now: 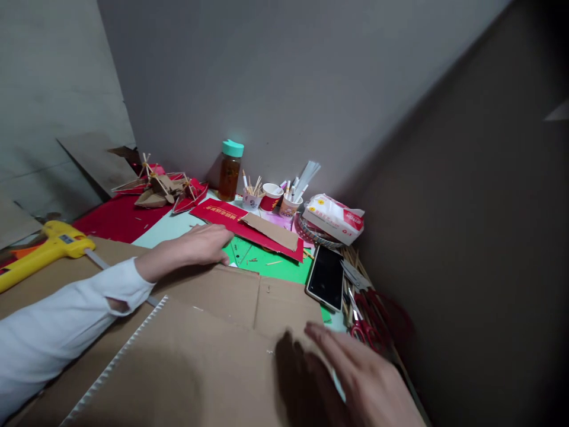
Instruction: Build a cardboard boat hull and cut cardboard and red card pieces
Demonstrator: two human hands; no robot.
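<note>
My left hand [205, 244] reaches over the far edge of the cardboard [213, 350], its fingers curled down by the green sheet [284, 270]. Whatever the curled fingers hold, if anything, is hidden. A small white scrap shows beside its fingertips. Over the right side of the cardboard is my right hand [355, 373], blurred, with fingers stretched out and nothing seen in them. The near cardboard sheet has a torn, ridged left edge and lies over further cardboard. Close to my left sleeve lies a yellow glue gun [66, 242], a pale glue stick [95, 258] sticking out of it.
At the back stand a bottle with a teal lid [230, 172] and several paper cups [271, 197] of sticks and pens. A red folder [226, 216], a phone [326, 277], red-handled scissors [362, 329] and a tissue pack [335, 216] lie around. Red cardboard models [155, 190] sit back left.
</note>
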